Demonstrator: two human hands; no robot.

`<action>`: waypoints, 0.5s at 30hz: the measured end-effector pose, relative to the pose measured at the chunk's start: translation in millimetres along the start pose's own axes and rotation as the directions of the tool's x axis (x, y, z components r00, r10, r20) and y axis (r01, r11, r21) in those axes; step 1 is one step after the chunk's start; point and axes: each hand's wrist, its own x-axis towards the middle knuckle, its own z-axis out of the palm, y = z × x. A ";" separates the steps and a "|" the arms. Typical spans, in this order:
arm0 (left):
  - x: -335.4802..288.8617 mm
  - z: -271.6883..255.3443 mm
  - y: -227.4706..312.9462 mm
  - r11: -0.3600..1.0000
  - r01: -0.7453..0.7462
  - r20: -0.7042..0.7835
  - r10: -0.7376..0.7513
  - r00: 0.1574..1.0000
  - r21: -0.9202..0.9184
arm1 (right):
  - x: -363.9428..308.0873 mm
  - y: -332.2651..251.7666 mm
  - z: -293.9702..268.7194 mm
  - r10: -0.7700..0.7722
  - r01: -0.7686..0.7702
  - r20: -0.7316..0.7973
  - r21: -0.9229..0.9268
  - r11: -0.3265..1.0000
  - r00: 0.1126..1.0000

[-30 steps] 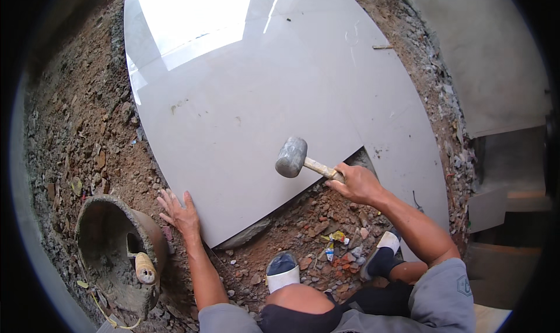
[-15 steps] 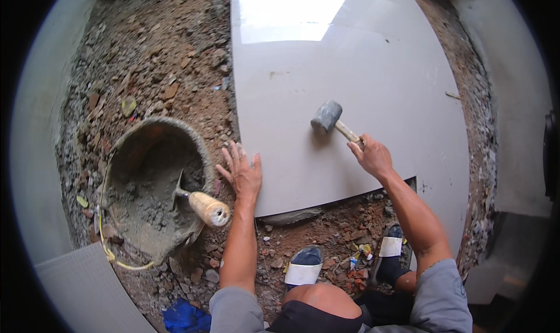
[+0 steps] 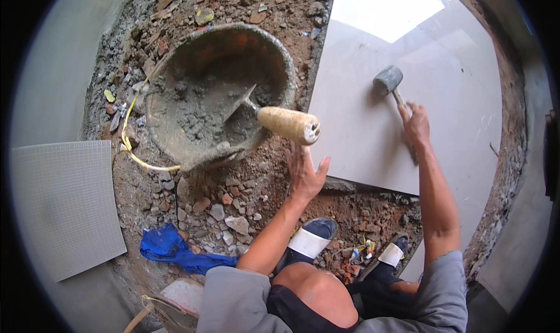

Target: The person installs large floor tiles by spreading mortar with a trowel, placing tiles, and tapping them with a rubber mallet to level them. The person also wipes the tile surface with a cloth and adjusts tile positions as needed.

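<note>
We judge the step in hand to be tapping down a large glossy tile (image 3: 361, 134), which lies flat on the ground ahead and to the right of the bucket. The right hand (image 3: 415, 124) has its fingers wrapped round the handle of a rubber mallet (image 3: 387, 81); the head is over the tile, but we cannot tell whether it touches. The left hand (image 3: 306, 174) grips nothing: fingers spread, just beside the tile's near left corner, contact uncertain. We think another tap would call for a loose, level swing, with the left fingers kept clear of the edge. Around: a bucket (image 3: 236, 46) of grey mortar (image 3: 195, 117), with a trowel (image 3: 289, 124) in it whose wooden handle juts past the rim and hides the left fingertips; we rate it the main obstruction on that side. Broken rubble (image 3: 236, 223) borders the near edge, and both sandalled feet stand there, limiting footing. Farther left we note a blue cloth or sheet (image 3: 169, 248) and a grid-backed tile (image 3: 67, 204).
</note>
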 end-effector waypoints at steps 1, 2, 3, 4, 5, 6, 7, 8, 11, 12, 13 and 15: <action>-17.1 -8.1 -3.4 0.999 0.010 -0.026 -0.011 1.000 -0.032 | 1.0 -22.4 -15.6 0.016 -0.013 -0.036 0.089 0.996 0.999; -29.7 -17.1 -8.3 0.995 0.053 -0.003 -0.053 0.999 -0.087 | 1.1 -43.7 -37.8 -0.172 0.187 -0.086 0.227 0.956 0.981; -40.7 -24.0 -14.0 0.987 0.142 -0.006 -0.143 0.990 -0.077 | -2.0 -65.6 -56.9 -0.448 0.496 -0.212 0.368 0.787 0.869; -49.6 -31.3 -22.6 0.965 0.188 0.019 -0.188 0.982 -0.182 | -1.6 -86.2 -75.6 -0.648 0.701 -0.284 0.398 0.591 0.707; -62.4 -37.2 -26.2 0.947 0.211 -0.009 -0.220 0.975 -0.243 | -10.8 -97.6 -91.7 -0.758 0.784 -0.254 0.374 0.495 0.600; -64.9 -42.1 -31.1 0.963 0.209 -0.069 -0.223 0.972 -0.169 | -21.3 -112.6 -103.7 -0.839 0.833 -0.175 0.334 0.441 0.515; -69.0 -47.0 -32.6 0.911 0.277 -0.072 -0.312 0.947 -0.305 | -30.6 -134.3 -110.6 -0.905 0.879 -0.093 0.299 0.372 0.414; -71.0 -51.6 -34.8 0.912 0.289 -0.101 -0.330 0.939 -0.292 | -40.5 -144.5 -115.1 -0.929 0.890 0.020 0.281 0.360 0.369; -72.9 -58.3 -31.3 0.915 0.269 -0.177 -0.331 0.927 -0.300 | -68.2 -155.4 -135.2 -0.913 0.905 0.281 0.224 0.361 0.294; -73.0 -58.1 -29.0 0.913 0.273 -0.181 -0.336 0.924 -0.304 | -75.2 -152.8 -142.7 -0.898 0.907 0.334 0.207 0.367 0.287; -74.4 -59.2 -27.4 0.905 0.297 -0.175 -0.360 0.916 -0.304 | -83.3 -148.3 -151.1 -0.879 0.906 0.379 0.188 0.379 0.289; -76.4 -58.6 -26.8 0.907 0.286 -0.197 -0.356 0.914 -0.310 | -93.1 -133.2 -169.8 -0.849 0.903 0.430 0.150 0.403 0.308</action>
